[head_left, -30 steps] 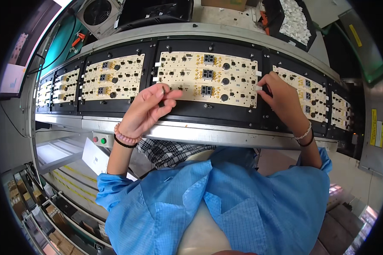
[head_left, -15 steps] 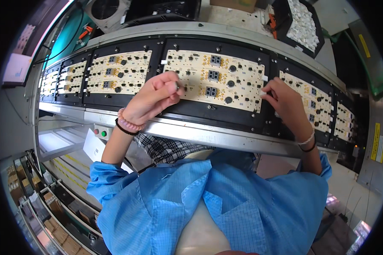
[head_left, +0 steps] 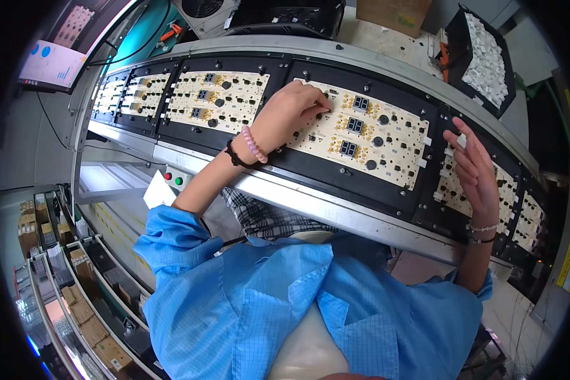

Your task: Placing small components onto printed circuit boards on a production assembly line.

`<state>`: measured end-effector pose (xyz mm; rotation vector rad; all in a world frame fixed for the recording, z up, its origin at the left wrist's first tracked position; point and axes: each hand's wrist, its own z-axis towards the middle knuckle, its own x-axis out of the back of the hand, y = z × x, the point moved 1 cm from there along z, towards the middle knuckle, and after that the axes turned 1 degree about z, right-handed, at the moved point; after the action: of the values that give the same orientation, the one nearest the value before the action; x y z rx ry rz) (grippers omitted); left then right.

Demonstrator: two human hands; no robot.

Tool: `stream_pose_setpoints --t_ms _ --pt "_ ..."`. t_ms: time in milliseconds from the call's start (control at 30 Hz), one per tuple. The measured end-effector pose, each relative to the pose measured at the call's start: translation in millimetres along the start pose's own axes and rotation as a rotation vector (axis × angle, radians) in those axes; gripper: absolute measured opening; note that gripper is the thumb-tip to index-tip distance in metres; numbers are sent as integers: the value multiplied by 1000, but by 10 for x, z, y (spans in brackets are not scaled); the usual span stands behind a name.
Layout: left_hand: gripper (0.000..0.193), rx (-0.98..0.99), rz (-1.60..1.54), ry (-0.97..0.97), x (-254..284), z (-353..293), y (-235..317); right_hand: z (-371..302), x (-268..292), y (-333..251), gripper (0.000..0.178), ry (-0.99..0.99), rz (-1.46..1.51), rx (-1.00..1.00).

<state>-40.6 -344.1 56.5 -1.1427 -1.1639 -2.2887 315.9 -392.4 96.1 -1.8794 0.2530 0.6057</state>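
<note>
A cream circuit board panel [head_left: 326, 140] sits in a black frame before me, with several small dark parts and three two-digit displays [head_left: 354, 125] on it. My left hand [head_left: 284, 117] reaches over its left end, thumb and fingertips pinched close to the surface at the upper left. Whatever is between those fingertips is too small or hidden to make out. To the right of the panel, my right hand [head_left: 478, 164] is raised with a small white connector [head_left: 462, 140] held among its fingers. Two white connectors [head_left: 425, 152] show at the panel's right edge.
More framed boards [head_left: 218, 98] line the metal-edged bench to left and right. A black bin of white parts [head_left: 484, 63] stands at the far right, beside an orange-handled tool [head_left: 444, 57]. A box with red and green buttons [head_left: 174, 179] hangs at the front edge.
My left hand has moved from above the panel's lower left down to its upper left. My right hand has left the right edge, where a white connector now shows. The view has shifted.
</note>
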Motion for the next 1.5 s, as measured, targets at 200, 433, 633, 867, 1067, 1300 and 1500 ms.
stream_pose_setpoints --t_ms 200,433,633,867,1067,1300,1500 --pt "13 -59 28 -15 5 3 -20 73 262 129 38 -192 14 59" --pt "15 -141 123 -10 53 -40 -58 99 -1 126 28 -88 -57 70" --pt "25 156 -674 89 124 -71 -64 78 219 174 28 -79 104 71" --pt "44 712 -1579 184 411 -353 0 163 61 214 28 -40 -315 108" --pt "43 521 -1579 -1 346 -430 32 61 -122 334 30 93 -533 64" --pt "27 604 -1292 -155 513 -519 142 -117 -299 317 30 158 -787 139" --pt "11 454 -1179 -167 355 -528 23 -202 -222 421 26 232 -944 120"
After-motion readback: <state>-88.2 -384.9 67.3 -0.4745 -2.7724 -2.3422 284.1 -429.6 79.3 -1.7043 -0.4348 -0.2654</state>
